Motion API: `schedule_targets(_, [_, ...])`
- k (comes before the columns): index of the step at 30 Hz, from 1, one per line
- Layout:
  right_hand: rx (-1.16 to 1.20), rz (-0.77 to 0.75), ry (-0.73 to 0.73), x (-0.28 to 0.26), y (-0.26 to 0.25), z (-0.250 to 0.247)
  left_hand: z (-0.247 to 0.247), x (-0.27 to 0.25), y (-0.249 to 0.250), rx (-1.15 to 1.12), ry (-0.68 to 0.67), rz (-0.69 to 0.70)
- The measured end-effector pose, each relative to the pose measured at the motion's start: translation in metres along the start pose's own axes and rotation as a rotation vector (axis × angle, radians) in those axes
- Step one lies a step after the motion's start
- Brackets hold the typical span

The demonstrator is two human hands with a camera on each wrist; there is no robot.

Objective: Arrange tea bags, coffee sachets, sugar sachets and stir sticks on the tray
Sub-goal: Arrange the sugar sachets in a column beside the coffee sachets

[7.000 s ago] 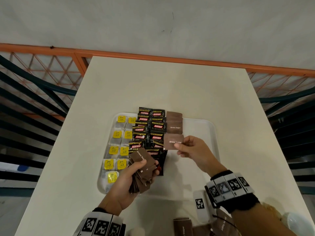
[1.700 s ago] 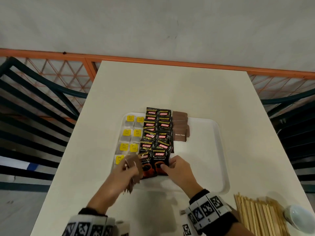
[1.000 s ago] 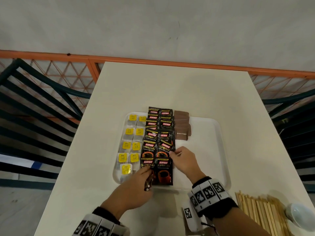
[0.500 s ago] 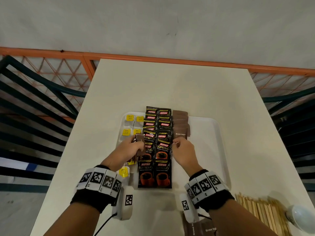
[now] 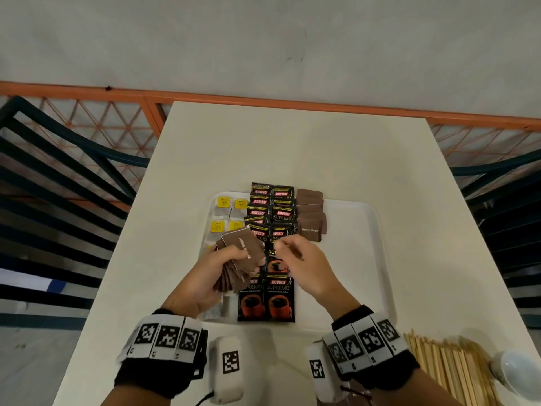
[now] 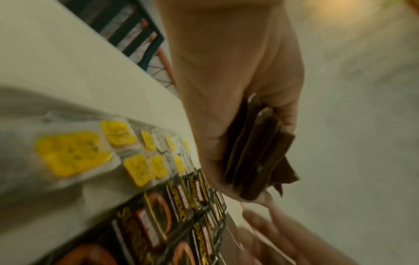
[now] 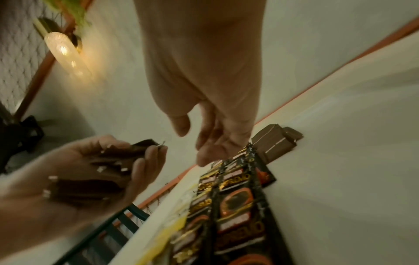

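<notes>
My left hand (image 5: 248,260) grips a fanned stack of brown sugar sachets (image 5: 241,249) above the tray's left half. Just right of the stack hovers my right hand (image 5: 285,250), fingers loosely curled and holding nothing. On the white tray (image 5: 377,230) lie tea bags with yellow tags (image 5: 231,206), two columns of black coffee sachets (image 5: 272,213) and a short row of sugar sachets (image 5: 310,219). The left wrist view shows the stack (image 6: 258,157) edge-on in my fingers. In the right wrist view my right hand (image 7: 192,141) is empty above the coffee sachets (image 7: 238,206).
Wooden stir sticks (image 5: 448,367) lie on the table at the near right, beside a white bowl (image 5: 515,376). The tray's right half (image 5: 351,273) is bare. Dark chairs (image 5: 58,186) and an orange railing (image 5: 292,98) border the white table (image 5: 292,148).
Both hands have drawn back from the sides of the coffee columns. My left hand has risen and turned up with the sugar stack, and my right hand has moved toward it.
</notes>
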State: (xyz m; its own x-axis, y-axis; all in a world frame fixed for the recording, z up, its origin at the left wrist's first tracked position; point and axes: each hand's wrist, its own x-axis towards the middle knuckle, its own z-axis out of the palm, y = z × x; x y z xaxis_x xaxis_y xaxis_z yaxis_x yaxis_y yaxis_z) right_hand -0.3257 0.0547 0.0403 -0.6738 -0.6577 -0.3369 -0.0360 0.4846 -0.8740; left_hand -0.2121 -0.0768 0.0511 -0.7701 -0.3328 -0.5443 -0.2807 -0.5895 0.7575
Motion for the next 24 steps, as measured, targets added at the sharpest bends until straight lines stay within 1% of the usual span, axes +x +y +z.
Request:
schedule_targets(2, [0.129, -0.004, -0.076, -0.008, -0.006, 0.005, 0.003, -0.002, -0.008, -0.030, -0.019, -0.021])
schedule_targets(4, [0.195, 0.001, -0.094, -0.013, -0.007, 0.005, 0.007, -0.004, -0.015, -0.040, -0.018, -0.010])
schedule_targets(6, [0.231, 0.008, -0.112, -0.016, -0.005, 0.002, 0.009, -0.007, -0.021, -0.050, -0.032, 0.014])
schedule_targets(9, [0.234, -0.024, -0.168, -0.021, -0.003, -0.003, 0.012, -0.009, -0.029, -0.050, -0.037, 0.028])
schedule_targets(11, [0.262, -0.017, -0.162, -0.024, 0.000, -0.004, 0.013, -0.011, -0.034, -0.088, -0.045, 0.027])
schedule_targets(13, [0.370, 0.023, -0.136, -0.026, 0.003, -0.006, 0.014, -0.014, -0.039, -0.138, -0.057, 0.021])
schedule_targets(15, [0.437, 0.025, -0.076, -0.028, 0.006, -0.007, 0.014, -0.016, -0.044, -0.183, -0.063, 0.008])
schedule_targets(17, [0.381, -0.058, 0.058, -0.029, 0.012, -0.009, 0.014, -0.018, -0.048, -0.238, -0.070, -0.015])
schedule_targets(19, [0.227, -0.229, 0.198, -0.030, 0.018, -0.012, 0.016, -0.019, -0.050, -0.295, -0.085, -0.031])
schedule_targets(20, [0.140, -0.320, 0.209, -0.031, 0.020, -0.013, 0.018, -0.019, -0.050, -0.313, -0.091, -0.037])
schedule_targets(21, [0.064, -0.396, 0.186, -0.032, 0.023, -0.013, 0.020, -0.019, -0.050, -0.325, -0.085, -0.042])
schedule_targets(22, [-0.002, -0.434, 0.144, -0.034, 0.026, -0.012, 0.022, -0.017, -0.050, -0.340, -0.064, -0.042])
schedule_targets(24, [-0.097, -0.429, 0.081, -0.037, 0.030, -0.012, 0.026, -0.013, -0.049, -0.344, -0.012, -0.019])
